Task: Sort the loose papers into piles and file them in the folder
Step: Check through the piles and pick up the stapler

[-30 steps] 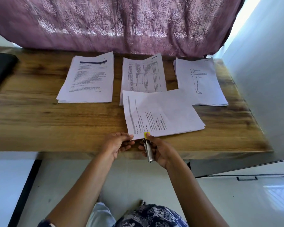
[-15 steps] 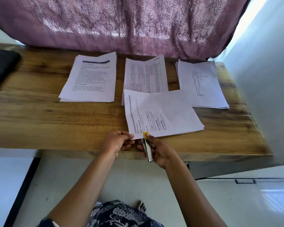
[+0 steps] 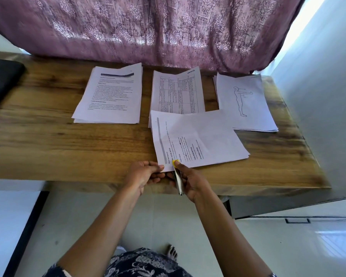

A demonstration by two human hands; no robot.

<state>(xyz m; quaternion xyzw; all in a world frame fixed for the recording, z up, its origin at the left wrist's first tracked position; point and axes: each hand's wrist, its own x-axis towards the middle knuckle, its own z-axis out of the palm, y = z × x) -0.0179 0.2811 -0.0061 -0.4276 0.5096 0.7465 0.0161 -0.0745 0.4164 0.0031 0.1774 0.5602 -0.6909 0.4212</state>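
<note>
The sheaf of papers [image 3: 204, 140] is lying at centre frame near the table [image 3: 48, 148] edge. It is looking light, limp and liable to fan, and is best taken at its lower-left corner. The left hand [image 3: 143, 173] is pinching that corner; the right hand [image 3: 190, 181] is gripping a stapler [image 3: 178, 180] there. The middle pile [image 3: 177, 92] is lying partly beneath the sheaf.

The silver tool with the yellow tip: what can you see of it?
Slim and metal-looking, the silver tool has a rounded yellow end. The right hand grips it, yellow end resting on the near corner of the sideways paper stack, its tail sticking out past the table's front edge. It may be a stapler.
</note>
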